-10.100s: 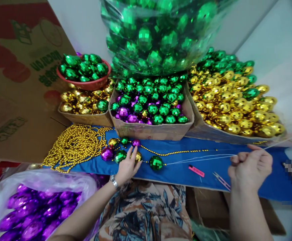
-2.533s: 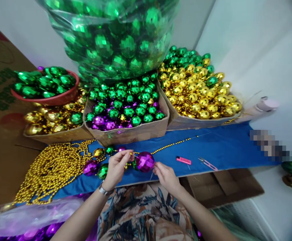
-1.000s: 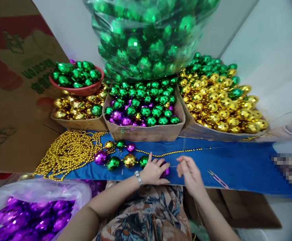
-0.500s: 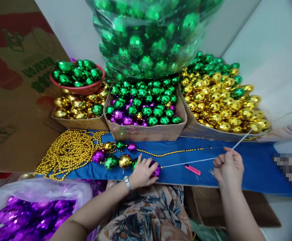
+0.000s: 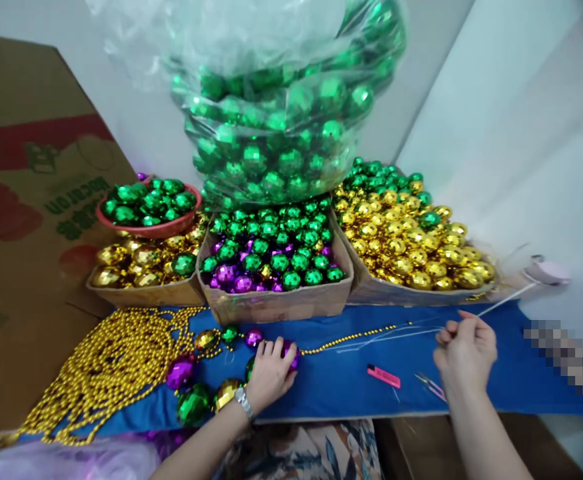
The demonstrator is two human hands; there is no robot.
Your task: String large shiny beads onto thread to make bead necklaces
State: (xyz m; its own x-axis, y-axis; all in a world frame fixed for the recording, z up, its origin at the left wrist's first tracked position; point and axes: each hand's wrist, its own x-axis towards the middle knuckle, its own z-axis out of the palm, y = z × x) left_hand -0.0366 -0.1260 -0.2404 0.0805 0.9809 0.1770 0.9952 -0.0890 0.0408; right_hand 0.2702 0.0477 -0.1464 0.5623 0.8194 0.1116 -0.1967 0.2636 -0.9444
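My left hand (image 5: 273,373), a silver watch (image 5: 244,403) on its wrist, curls over a shiny purple ball (image 5: 293,355) at the end of a strung row. That row also has a gold ball (image 5: 227,393), a large green ball (image 5: 194,404) and another purple ball (image 5: 181,371). White string (image 5: 396,337) runs leftward across the blue cloth from my right hand (image 5: 466,353), whose fingers pinch it. From there the string continues up to a pale spool-like object (image 5: 549,271) at the right. A thin gold bead strand (image 5: 351,341) lies behind it.
Cartons of gold and green balls (image 5: 416,250) and mixed balls (image 5: 271,307) line the back, beneath a clear bag of green balls (image 5: 281,133). Gold bead strands (image 5: 116,360) are heaped left. A pink cutter-like tool (image 5: 384,376) and thread snips (image 5: 430,386) lie on the blue cloth (image 5: 331,393).
The view has tilted up. My left hand and the purple ball have moved back against the gold bead strand. The white string, taut before, now lies slacker in several lines.
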